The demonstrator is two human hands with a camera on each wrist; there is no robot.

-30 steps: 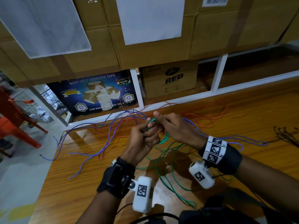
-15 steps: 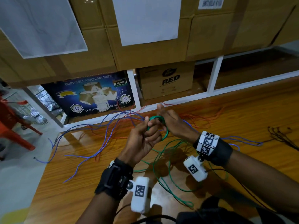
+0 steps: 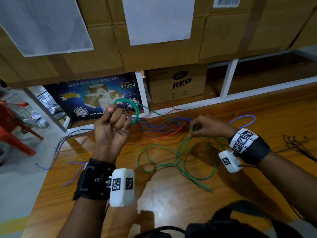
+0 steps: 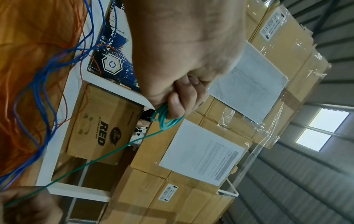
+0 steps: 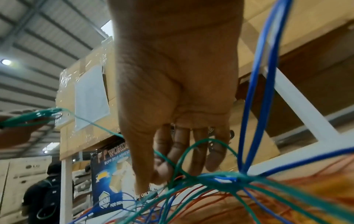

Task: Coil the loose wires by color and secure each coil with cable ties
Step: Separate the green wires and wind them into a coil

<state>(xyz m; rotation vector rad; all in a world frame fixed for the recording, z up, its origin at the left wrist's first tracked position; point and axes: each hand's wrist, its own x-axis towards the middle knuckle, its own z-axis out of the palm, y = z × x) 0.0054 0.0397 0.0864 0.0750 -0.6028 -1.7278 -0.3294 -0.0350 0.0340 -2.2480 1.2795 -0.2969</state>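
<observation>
My left hand (image 3: 114, 117) is raised and grips a small coil of green wire (image 3: 135, 110), also seen as a teal coil (image 4: 164, 119) at my fingertips (image 4: 178, 106). From the coil a taut green strand (image 3: 164, 116) runs right to my right hand (image 3: 197, 128), which pinches it between thumb and fingers (image 5: 162, 166). The rest of the green wire (image 3: 180, 157) lies in loose loops on the wooden table (image 3: 171, 194). Blue wires (image 3: 240, 119) and red wires (image 3: 154, 136) lie tangled behind.
Black cable ties (image 3: 298, 145) lie at the table's right edge. A white shelf frame (image 3: 229, 78) with cardboard boxes (image 3: 176, 83) stands behind the table. A red chair (image 3: 12, 127) sits on the floor at left. A person (image 5: 47, 194) stands in the distance.
My hands, joined at the coil before, have parted: the left lifted up and left with the coil, the right slid right along the green wire, stretching a strand between them.
</observation>
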